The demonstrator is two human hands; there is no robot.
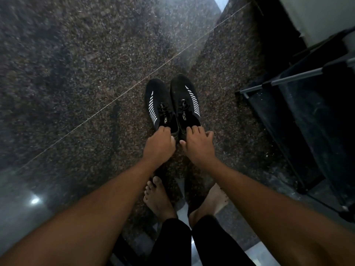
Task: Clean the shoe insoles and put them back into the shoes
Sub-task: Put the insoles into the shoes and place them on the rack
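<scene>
Shoes (pixel 181 96) side by side on floor (pixel 76 73)

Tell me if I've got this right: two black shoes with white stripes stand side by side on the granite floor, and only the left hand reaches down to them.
Not quite: both hands reach them. In the head view the left hand curls over the heel rim of the left shoe, the right hand over that of the right shoe. The rest holds.

I see a polished speckled granite floor (pixel 76 73), a thin seam (pixel 123 93) crossing it diagonally, a glare spot (pixel 35 200) lower left. At right, a dark rack (pixel 299 77) with grey tubes beside a pale wall (pixel 317 14).
</scene>
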